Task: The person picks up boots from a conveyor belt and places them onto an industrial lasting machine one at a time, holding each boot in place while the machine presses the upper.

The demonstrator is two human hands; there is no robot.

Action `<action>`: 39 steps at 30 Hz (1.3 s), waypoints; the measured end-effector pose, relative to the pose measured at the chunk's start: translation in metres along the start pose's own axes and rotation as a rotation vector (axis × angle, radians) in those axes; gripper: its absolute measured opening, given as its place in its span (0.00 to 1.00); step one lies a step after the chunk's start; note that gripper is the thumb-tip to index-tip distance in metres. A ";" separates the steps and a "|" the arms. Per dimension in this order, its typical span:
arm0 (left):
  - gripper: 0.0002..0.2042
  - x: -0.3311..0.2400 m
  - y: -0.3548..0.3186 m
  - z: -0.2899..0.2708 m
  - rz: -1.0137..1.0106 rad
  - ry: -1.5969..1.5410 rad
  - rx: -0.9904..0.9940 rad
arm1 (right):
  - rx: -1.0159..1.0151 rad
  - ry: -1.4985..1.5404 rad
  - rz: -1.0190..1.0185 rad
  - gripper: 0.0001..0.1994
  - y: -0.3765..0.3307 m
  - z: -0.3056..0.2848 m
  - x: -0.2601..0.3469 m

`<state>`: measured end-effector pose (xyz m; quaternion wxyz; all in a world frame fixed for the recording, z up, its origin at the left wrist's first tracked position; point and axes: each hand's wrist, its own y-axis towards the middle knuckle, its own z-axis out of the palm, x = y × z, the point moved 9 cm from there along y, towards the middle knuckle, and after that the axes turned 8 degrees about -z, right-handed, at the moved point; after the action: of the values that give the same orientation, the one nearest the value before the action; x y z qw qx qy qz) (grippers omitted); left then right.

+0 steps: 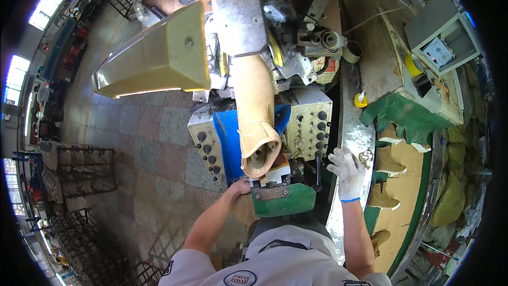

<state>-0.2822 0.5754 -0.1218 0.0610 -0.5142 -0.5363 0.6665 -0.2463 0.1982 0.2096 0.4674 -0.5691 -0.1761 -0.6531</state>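
Boot upper (255, 122) in pale tan leather stands mounted on the machine straight ahead of the person, its long axis running from the upper part of the machine down toward the person's body, with the open foot end lowest, just above a green block (283, 200) at the machine's front edge. The left hand (241, 186), bare, sits at the lower left of that foot end, touching or almost touching the leather and the metal clamp beneath it; its fingers are partly hidden behind the block, so whether they pinch the boot or merely rest on it cannot be told. The right hand (346, 172), in a white knit glove, lies off to the right, apart from the boot, over the shiny metal edge of the counter (352, 132) beside the control panel (312, 127) with its rows of black knobs; its fingers are spread wide and hold nothing.

So the boot lies up and slightly right of the left hand, and well to the left of the right hand, making the left hand the nearer one. A blue plate (228, 143) backs the boot on its left. More tan boots (389, 161) rest on a green-edged conveyor tray to the right, and a large beige hood (159, 55) juts out at upper left.
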 end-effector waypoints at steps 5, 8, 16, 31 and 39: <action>0.26 -0.089 -0.156 -0.051 -0.411 0.364 -0.343 | 0.023 0.036 -0.034 0.28 -0.020 0.000 0.027; 0.28 -0.154 -0.285 -0.088 -0.339 -0.015 -0.507 | 0.114 0.049 -0.025 0.30 -0.041 0.021 0.047; 0.20 -0.307 -0.336 -0.046 0.401 -0.679 -0.312 | 0.923 0.648 0.140 0.37 -0.102 0.135 0.070; 0.24 -0.391 -0.301 -0.112 0.457 0.215 -1.421 | -0.876 -0.274 0.469 0.32 -0.171 -0.656 0.036; 0.31 -0.374 -0.259 -0.153 0.205 0.570 -1.389 | -0.902 -0.442 0.592 0.30 -0.074 -0.705 -0.116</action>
<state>-0.1155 0.5470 0.3270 -0.2026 -0.6342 -0.7459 0.0191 -0.7237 -0.2544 -0.0775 0.2935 -0.8598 0.1926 -0.3708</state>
